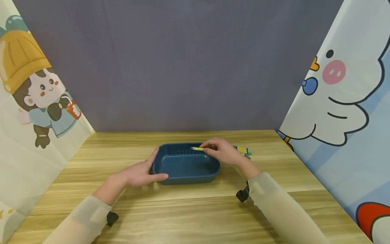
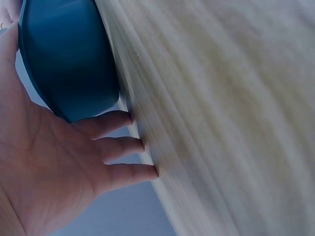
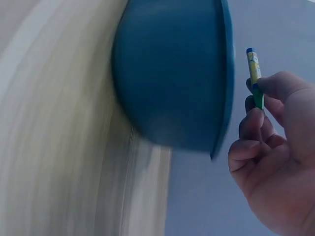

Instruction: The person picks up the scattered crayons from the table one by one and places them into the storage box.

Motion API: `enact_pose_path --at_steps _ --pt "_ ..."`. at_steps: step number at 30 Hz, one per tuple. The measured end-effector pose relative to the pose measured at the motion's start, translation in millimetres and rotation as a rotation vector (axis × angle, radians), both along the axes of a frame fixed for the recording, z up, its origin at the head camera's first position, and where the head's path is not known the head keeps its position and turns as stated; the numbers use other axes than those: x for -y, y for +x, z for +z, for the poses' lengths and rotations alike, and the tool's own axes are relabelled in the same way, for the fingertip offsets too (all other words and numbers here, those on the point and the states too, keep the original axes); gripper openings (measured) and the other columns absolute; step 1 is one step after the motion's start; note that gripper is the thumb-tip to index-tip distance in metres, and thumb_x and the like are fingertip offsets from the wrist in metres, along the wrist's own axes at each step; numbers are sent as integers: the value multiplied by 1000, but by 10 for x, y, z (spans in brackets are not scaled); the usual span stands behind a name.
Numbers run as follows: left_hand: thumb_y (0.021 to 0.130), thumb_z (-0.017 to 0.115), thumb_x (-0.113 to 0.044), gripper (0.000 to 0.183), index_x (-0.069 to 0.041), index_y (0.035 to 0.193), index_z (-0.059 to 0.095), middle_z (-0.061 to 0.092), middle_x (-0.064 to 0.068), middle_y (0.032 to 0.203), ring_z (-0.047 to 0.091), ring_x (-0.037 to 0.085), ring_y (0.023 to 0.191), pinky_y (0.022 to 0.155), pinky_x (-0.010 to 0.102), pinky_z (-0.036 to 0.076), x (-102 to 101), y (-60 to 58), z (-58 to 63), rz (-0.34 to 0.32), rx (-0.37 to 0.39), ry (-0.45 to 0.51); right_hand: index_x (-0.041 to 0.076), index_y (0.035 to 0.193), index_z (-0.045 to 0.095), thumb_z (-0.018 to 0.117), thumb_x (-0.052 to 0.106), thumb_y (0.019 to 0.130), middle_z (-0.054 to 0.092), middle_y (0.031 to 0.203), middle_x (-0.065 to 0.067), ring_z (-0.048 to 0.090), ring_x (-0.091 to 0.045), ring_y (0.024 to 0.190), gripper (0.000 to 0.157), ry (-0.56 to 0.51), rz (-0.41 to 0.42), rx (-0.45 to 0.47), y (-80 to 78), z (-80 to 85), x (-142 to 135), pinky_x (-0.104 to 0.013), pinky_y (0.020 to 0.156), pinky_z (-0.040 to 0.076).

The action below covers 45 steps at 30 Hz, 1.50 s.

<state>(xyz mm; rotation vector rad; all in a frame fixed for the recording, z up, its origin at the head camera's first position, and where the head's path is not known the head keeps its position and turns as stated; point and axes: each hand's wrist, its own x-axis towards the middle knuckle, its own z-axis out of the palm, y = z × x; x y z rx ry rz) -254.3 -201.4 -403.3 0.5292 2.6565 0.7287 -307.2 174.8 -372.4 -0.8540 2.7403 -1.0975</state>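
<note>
A dark blue oblong dish [image 1: 186,166] sits on the table. My left hand [image 1: 138,174] rests against its left end, thumb along the front rim and fingers straight. In the left wrist view, several fingertips [image 2: 150,172] of that hand reach the tabletop beside the dish wall [image 2: 69,59]. My right hand [image 1: 222,150] pinches a crayon [image 1: 196,148] over the dish's back right rim. The right wrist view shows this crayon [image 3: 254,69] with a yellow wrapper, a blue end and a green tip, between thumb and fingers.
Several more crayons [image 1: 242,149] with yellow wrappers lie on the wooden table [image 1: 182,217] to the right of the dish, partly hidden by my right hand. A grey panel [image 1: 189,67] stands behind, with printed cartoon panels on both sides.
</note>
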Motion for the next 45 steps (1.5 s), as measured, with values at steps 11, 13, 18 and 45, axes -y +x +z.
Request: enact_pose_path --at_steps 11,13,18,45 --pt "98 66 -76 128 -20 176 -19 44 32 168 62 36 139 117 60 49 -5 -18 -7 2 7 50 15 134 78 64 24 113 75 117 -8 59 -16 79 27 -27 80 52 -209 -93 608 -31 71 49" --pt "98 66 -76 128 -20 176 -19 44 31 169 63 35 139 116 60 50 -4 -16 -8 -1 11 58 15 135 78 63 25 114 76 119 -8 64 -17 87 27 -28 93 75 -238 -122 685 -30 75 52" --pt "99 66 -75 127 -21 176 -19 38 30 173 60 36 143 118 60 48 -2 -14 -14 -8 14 70 17 135 78 62 27 114 77 125 -4 71 -18 103 28 -18 109 111 -298 -188 822 -31 86 58" --pt "99 64 -77 126 -24 175 -21 48 30 166 66 37 138 113 61 51 7 2 4 -6 46 40 20 128 80 68 27 112 78 131 1 72 -18 119 22 329 113 -22 -315 -456 1166 -41 107 57"
